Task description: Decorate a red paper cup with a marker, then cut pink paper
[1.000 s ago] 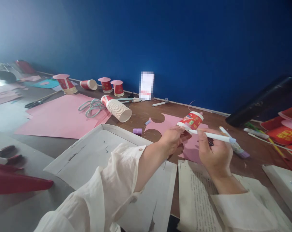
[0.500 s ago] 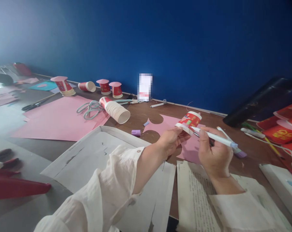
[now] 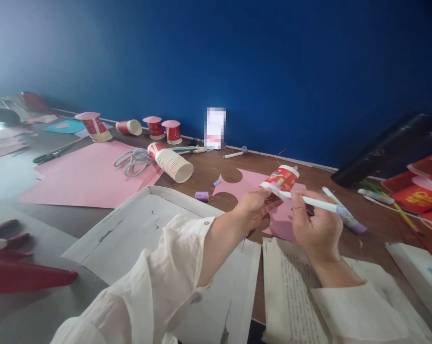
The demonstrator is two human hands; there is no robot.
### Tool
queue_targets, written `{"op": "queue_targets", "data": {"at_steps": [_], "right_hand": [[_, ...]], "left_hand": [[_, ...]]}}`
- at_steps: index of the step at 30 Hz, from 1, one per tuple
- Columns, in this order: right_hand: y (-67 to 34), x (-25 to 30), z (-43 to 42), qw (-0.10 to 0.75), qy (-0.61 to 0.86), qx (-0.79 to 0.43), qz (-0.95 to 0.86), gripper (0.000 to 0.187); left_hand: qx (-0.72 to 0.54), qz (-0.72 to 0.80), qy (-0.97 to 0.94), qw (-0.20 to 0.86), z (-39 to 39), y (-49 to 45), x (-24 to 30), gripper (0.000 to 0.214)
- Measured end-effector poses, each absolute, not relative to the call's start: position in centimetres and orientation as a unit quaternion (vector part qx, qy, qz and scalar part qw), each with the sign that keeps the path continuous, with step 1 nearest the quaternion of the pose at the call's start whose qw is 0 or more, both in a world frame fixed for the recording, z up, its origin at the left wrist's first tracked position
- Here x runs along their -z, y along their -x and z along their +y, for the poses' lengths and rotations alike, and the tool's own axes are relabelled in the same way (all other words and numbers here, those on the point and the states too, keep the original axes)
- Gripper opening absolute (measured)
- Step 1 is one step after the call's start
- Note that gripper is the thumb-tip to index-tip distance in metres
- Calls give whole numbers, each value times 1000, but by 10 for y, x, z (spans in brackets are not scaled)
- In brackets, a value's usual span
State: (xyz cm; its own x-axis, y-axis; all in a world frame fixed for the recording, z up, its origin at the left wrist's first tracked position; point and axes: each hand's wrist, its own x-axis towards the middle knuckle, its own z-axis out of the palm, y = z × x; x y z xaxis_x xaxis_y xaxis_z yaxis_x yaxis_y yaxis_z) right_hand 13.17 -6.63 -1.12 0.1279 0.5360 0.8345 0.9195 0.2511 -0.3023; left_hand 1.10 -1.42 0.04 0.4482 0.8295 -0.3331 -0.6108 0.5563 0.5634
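Note:
My left hand (image 3: 255, 206) is closed around the near, white-rimmed end of a red printed paper cup (image 3: 286, 177), which lies tilted on its side. In my right hand (image 3: 316, 224) is a white marker pen (image 3: 318, 204) with a pale lilac end. Its tip is at the cup's white rim, close to my left fingers; whether it touches cannot be made out. Under both hands lies pink paper (image 3: 249, 181) with round cut-outs. A purple cap (image 3: 202, 196) rests left of it, and another marker (image 3: 339, 205) lies beyond my right hand.
A stack of cups (image 3: 171, 162) lies on its side near a coiled pale cord (image 3: 135, 161). Pink-topped cups (image 3: 173, 133) stand along the wall. In front are a white box lid (image 3: 130, 239) and printed pages (image 3: 290, 286). A black cylinder (image 3: 380, 150) leans at right.
The marker in my right hand has shifted slightly left, and its tip is now nearer my left fingers at the cup's rim. The cup has stayed almost still.

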Motion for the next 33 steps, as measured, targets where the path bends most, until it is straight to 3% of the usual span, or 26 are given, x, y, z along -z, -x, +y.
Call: {"op": "queue_targets", "data": {"at_steps": [33], "right_hand": [[-131,10,-68,475,578,200,-633,21]], "left_hand": [[-430,292,-177,836,-11,-11,3,23]]}}
